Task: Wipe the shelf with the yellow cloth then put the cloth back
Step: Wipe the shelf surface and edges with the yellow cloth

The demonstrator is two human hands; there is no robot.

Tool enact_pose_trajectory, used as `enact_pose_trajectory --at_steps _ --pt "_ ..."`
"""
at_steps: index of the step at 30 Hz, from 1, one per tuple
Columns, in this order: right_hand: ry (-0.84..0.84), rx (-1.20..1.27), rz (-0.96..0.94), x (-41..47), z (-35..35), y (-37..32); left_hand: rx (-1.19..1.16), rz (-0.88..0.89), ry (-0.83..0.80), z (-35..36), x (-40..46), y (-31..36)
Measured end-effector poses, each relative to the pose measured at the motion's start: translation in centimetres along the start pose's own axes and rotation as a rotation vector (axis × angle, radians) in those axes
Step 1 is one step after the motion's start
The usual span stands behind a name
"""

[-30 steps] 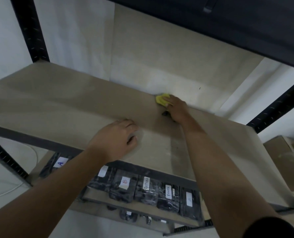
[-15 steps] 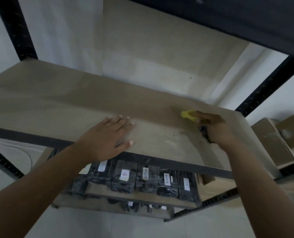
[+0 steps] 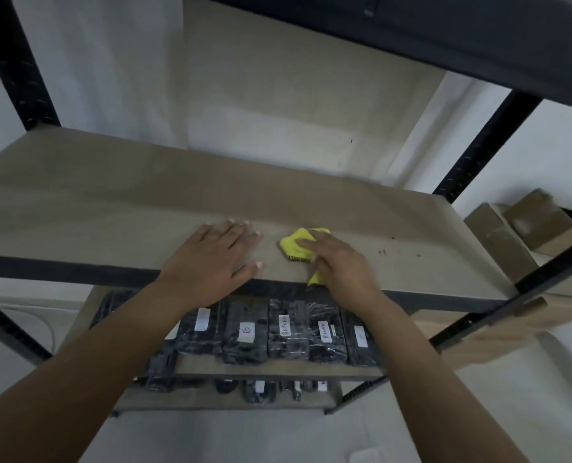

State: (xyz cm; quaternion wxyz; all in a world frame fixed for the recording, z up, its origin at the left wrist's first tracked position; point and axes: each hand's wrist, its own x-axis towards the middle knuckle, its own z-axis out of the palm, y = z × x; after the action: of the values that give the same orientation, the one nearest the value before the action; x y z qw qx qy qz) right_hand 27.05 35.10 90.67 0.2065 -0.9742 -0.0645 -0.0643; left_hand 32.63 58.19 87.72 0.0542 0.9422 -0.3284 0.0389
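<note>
The brown shelf board spans the view, with a dark front rail. My right hand presses the crumpled yellow cloth flat onto the board near the front edge, right of centre; a corner of the cloth hangs over the rail below my palm. My left hand lies flat on the board just left of the cloth, fingers spread, holding nothing. Dark crumbs dot the board to the right of the cloth.
Black metal uprights frame the rack, and a dark shelf hangs overhead. Several black wrapped packs with white labels stand on the shelf below. Cardboard boxes sit to the right, beyond the rack.
My right hand has dragged the cloth from the back wall out to the right side, then left and forward to the front edge beside my left hand. My left hand flattened and stayed put.
</note>
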Motion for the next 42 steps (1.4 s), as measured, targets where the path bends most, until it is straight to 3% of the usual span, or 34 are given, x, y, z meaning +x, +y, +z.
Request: enact_pose_trajectory --at_steps 2,5,6,8,11,13,16,20,22,24,26,28,32,37,42 --pt "-0.012 0.387 0.134 -0.5 -1.6 -0.2 -0.008 0.029 -0.022 -0.1 -0.2 -0.5" --pt "0.178 0.720 0.503 -0.9 -5.3 2.2 -0.008 0.053 -0.035 -0.3 -1.1 -1.4" --pt "0.191 0.682 0.560 -1.0 -5.9 3.1 0.017 0.053 -0.004 -0.3 -1.5 -1.6" --pt "0.204 0.379 0.558 -1.6 -5.3 4.2 0.099 0.049 0.106 0.0 -2.3 -1.5" --pt "0.309 -0.191 0.351 -2.7 -1.4 4.0 0.102 0.001 0.199 0.9 -2.9 -1.1" --pt "0.426 -0.286 0.297 -2.6 1.0 3.5 0.086 -0.005 0.262 1.4 -2.9 -1.2" --pt "0.500 -0.216 0.279 -2.0 3.1 0.3 0.100 0.014 0.332 1.9 -2.7 -1.4" --pt "0.420 -0.040 0.050 -2.1 4.0 -3.8 0.148 0.053 0.431 2.5 -2.6 -1.7" --pt "0.358 0.238 0.195 -1.5 2.3 -3.0 0.183 0.081 0.495 2.7 -2.6 -1.9" --pt "0.398 0.386 0.370 -0.3 0.0 -1.0 0.209 0.093 0.548 2.9 -2.6 -2.0" --pt "0.476 0.326 0.462 1.9 -1.8 1.9 0.216 0.101 0.603 3.0 -2.4 -2.0" --pt "0.442 0.204 0.483 4.8 -2.5 4.6 0.217 0.110 0.638 3.0 -2.2 -2.0" --pt "0.014 -0.174 0.429 10.2 -0.8 8.5 0.227 0.117 0.685 3.1 -2.2 -2.0" --pt "-0.062 -0.154 0.235 14.0 0.9 6.4 0.243 0.115 0.714 3.4 -2.1 -2.1" --pt "0.010 0.000 0.109 12.2 0.8 3.3 0.257 0.112 0.727 3.8 -2.1 -2.2"
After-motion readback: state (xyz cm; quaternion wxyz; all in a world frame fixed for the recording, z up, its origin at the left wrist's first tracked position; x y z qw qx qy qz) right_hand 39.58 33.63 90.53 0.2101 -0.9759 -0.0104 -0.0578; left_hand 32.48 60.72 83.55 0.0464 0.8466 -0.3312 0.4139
